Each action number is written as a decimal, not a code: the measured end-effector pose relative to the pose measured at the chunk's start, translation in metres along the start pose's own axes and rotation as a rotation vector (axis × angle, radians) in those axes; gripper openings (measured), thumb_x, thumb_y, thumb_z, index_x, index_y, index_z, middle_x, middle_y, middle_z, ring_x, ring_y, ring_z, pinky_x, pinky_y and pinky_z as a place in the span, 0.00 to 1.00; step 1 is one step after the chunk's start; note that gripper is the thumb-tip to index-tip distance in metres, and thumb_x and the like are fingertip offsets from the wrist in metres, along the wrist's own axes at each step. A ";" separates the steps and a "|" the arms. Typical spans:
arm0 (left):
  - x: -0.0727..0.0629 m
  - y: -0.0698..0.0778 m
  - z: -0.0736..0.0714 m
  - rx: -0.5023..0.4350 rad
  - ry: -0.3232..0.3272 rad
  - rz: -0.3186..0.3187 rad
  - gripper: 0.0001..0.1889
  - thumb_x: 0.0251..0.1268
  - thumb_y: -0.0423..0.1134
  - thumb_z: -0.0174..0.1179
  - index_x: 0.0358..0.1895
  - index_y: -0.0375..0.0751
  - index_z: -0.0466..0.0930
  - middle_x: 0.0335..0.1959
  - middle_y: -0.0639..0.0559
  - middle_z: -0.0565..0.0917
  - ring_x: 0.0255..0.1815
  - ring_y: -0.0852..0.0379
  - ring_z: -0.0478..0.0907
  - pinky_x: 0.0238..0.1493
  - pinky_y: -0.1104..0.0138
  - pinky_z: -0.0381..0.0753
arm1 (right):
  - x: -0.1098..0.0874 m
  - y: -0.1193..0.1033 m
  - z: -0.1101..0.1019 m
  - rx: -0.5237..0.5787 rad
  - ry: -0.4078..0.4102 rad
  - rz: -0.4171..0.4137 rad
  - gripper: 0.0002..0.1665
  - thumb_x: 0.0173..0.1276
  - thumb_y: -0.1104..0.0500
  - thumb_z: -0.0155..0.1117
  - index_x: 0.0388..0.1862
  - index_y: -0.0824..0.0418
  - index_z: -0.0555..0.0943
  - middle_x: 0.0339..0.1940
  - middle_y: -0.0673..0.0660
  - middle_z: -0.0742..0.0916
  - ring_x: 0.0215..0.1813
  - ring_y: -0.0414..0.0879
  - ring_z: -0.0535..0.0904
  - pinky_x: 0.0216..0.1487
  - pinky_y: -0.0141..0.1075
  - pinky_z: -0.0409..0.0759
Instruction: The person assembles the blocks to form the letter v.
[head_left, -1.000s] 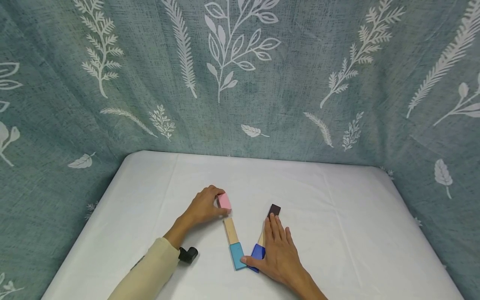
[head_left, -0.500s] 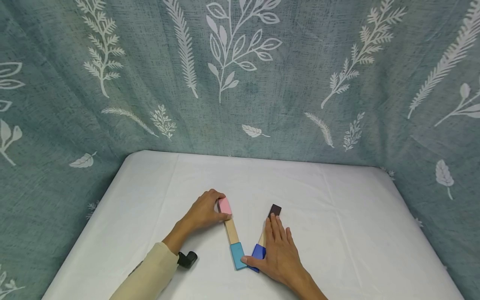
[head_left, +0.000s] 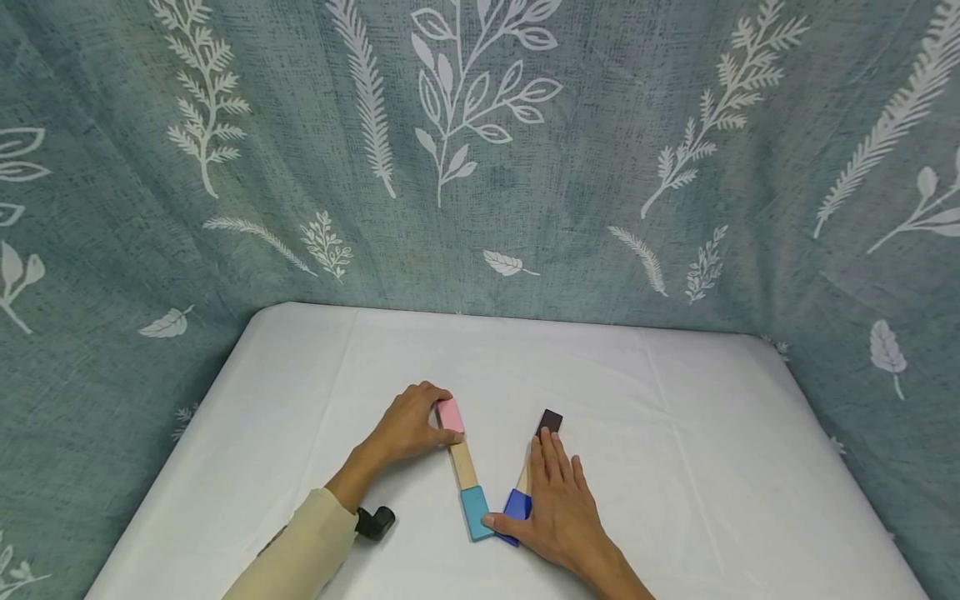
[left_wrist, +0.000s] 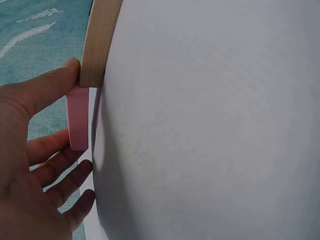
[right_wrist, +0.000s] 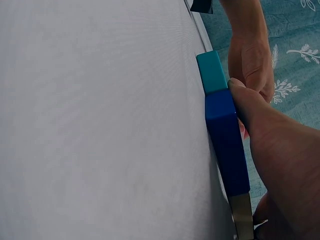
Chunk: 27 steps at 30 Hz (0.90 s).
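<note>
My left hand (head_left: 405,427) pinches a pink block (head_left: 450,415) between thumb and fingers. The left wrist view shows that pink block (left_wrist: 78,120) end to end with a plain wooden block (left_wrist: 100,45), thumb right at their joint. Below it in the head view lies a teal block (head_left: 475,512); the three form a slanting line. My right hand (head_left: 558,512) rests with straight fingers over the other slanting line: a dark brown block (head_left: 551,419), a second plain block (head_left: 523,479), partly hidden, and a blue block (head_left: 517,503). Its thumb touches where teal and blue blocks meet.
White cloth covers the table (head_left: 712,467). A green-blue curtain (head_left: 480,233) with white leaf prints hangs behind and at both sides. A black wrist-camera piece (head_left: 377,522) sticks out beside the left sleeve (head_left: 300,542).
My left hand has moved slightly nearer, bringing the pink block down against the end of the plain block. The right hand has stayed in place.
</note>
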<state>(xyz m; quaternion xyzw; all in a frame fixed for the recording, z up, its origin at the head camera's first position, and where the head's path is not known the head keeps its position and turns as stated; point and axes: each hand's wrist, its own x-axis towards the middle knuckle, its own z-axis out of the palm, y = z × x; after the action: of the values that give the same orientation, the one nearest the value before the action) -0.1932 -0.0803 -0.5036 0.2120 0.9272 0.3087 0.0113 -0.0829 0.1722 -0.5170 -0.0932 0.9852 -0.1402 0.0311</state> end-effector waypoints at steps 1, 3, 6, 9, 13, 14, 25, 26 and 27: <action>0.000 0.000 0.000 -0.002 0.001 0.001 0.35 0.52 0.52 0.77 0.61 0.36 0.80 0.56 0.45 0.81 0.60 0.44 0.75 0.64 0.49 0.70 | 0.000 0.000 0.000 0.001 -0.001 0.000 0.82 0.47 0.11 0.55 0.82 0.69 0.48 0.83 0.66 0.50 0.83 0.59 0.43 0.77 0.59 0.45; -0.001 0.000 0.000 -0.006 0.003 0.002 0.35 0.52 0.52 0.77 0.61 0.36 0.80 0.56 0.45 0.81 0.59 0.44 0.75 0.64 0.48 0.70 | -0.001 0.000 0.001 -0.004 -0.006 0.002 0.82 0.47 0.10 0.54 0.82 0.69 0.48 0.83 0.66 0.50 0.83 0.59 0.43 0.77 0.59 0.44; -0.001 0.000 0.001 -0.009 0.003 0.005 0.35 0.53 0.51 0.77 0.61 0.35 0.80 0.56 0.44 0.81 0.58 0.44 0.75 0.63 0.48 0.71 | -0.001 0.001 0.001 -0.007 -0.006 0.003 0.83 0.47 0.10 0.53 0.82 0.69 0.48 0.83 0.66 0.50 0.83 0.59 0.43 0.77 0.59 0.44; -0.001 -0.001 0.002 -0.008 0.010 0.009 0.34 0.53 0.51 0.77 0.60 0.35 0.80 0.55 0.44 0.81 0.58 0.45 0.75 0.63 0.49 0.71 | -0.001 0.001 0.001 -0.012 -0.004 0.004 0.83 0.47 0.10 0.53 0.82 0.69 0.47 0.83 0.66 0.50 0.83 0.59 0.43 0.77 0.59 0.45; -0.001 -0.001 0.002 -0.008 0.019 0.014 0.34 0.53 0.51 0.77 0.60 0.35 0.80 0.55 0.44 0.81 0.58 0.44 0.75 0.63 0.48 0.71 | -0.001 0.001 0.001 -0.009 -0.003 0.003 0.82 0.47 0.10 0.53 0.82 0.69 0.48 0.83 0.66 0.50 0.83 0.59 0.43 0.77 0.59 0.44; -0.002 -0.001 0.002 -0.010 0.019 0.014 0.34 0.53 0.51 0.77 0.60 0.35 0.80 0.55 0.44 0.81 0.59 0.44 0.75 0.63 0.48 0.71 | 0.000 0.001 0.000 -0.009 -0.005 0.003 0.82 0.47 0.10 0.53 0.82 0.69 0.47 0.83 0.66 0.50 0.83 0.59 0.43 0.78 0.59 0.44; -0.002 -0.002 0.001 -0.018 0.021 0.018 0.35 0.53 0.51 0.77 0.61 0.35 0.80 0.56 0.44 0.81 0.60 0.44 0.75 0.64 0.47 0.70 | 0.000 0.000 -0.001 -0.005 -0.004 0.004 0.82 0.47 0.10 0.54 0.82 0.69 0.48 0.83 0.66 0.51 0.83 0.60 0.44 0.77 0.59 0.45; -0.002 -0.002 0.001 -0.016 0.020 0.019 0.34 0.53 0.51 0.77 0.61 0.35 0.80 0.56 0.44 0.81 0.60 0.44 0.75 0.64 0.47 0.70 | -0.001 0.000 -0.001 -0.005 -0.004 0.006 0.82 0.47 0.10 0.54 0.82 0.69 0.48 0.83 0.66 0.51 0.83 0.59 0.44 0.77 0.59 0.45; -0.002 -0.002 0.001 -0.015 0.018 0.018 0.35 0.53 0.51 0.77 0.61 0.35 0.80 0.56 0.44 0.81 0.60 0.44 0.75 0.64 0.47 0.70 | -0.001 0.000 -0.001 -0.007 -0.005 0.008 0.82 0.47 0.10 0.54 0.82 0.69 0.48 0.83 0.66 0.50 0.83 0.59 0.43 0.77 0.59 0.45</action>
<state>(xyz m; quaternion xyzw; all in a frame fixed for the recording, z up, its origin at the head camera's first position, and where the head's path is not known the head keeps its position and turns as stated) -0.1919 -0.0822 -0.5063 0.2177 0.9229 0.3177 0.0018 -0.0823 0.1722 -0.5160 -0.0899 0.9860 -0.1363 0.0337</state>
